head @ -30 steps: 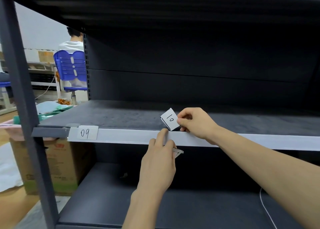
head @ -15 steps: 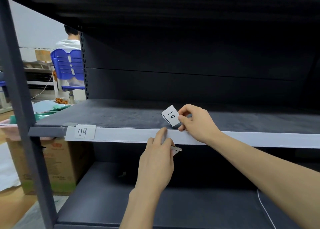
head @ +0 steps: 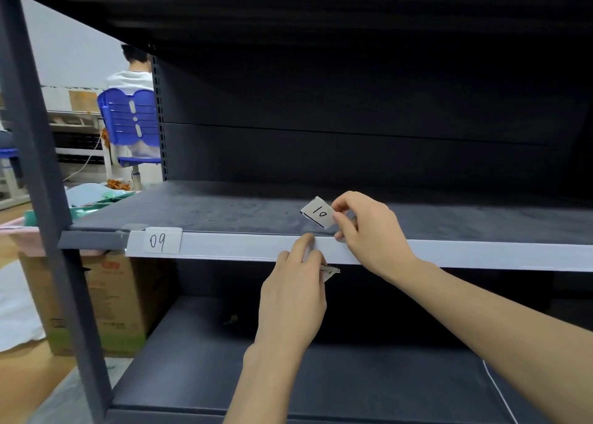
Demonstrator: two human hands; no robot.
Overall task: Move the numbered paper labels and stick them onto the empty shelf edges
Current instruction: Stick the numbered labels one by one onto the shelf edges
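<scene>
Paper, small and squarish, is pinched between the thumb and forefinger of my right hand [head: 369, 231]: the "10" label [head: 318, 212], matte white with the number inked by hand. It is tilted so one corner points down, and it hangs just behind the front edge of the middle shelf board [head: 224, 208]. I cannot tell whether that corner touches the board. The board is dark grey and dull, with a faintly mottled surface.

Along the board's front edge runs the edge strip [head: 481, 256], a long, flat, pale grey band, smooth with a slight sheen. The heel of my right hand rests against it.

My left hand [head: 293, 298] sits just below the strip with its back toward me. Its fingers are curled round a thin stack of slips [head: 330, 271], whose white corner pokes out on the right. The forefinger is stretched up, its tip on the strip's upper lip.

Near the strip's left end the "09" label [head: 162, 241], a plain white rectangle, lies flat on it. At the shelf's left front corner stands a grey metal post [head: 32, 134]. Beyond the post are a brown cardboard box [head: 106, 305] and a blue plastic chair [head: 131, 125] with a slatted back. A person [head: 133, 80] in a white top sits on the chair, facing away.
</scene>
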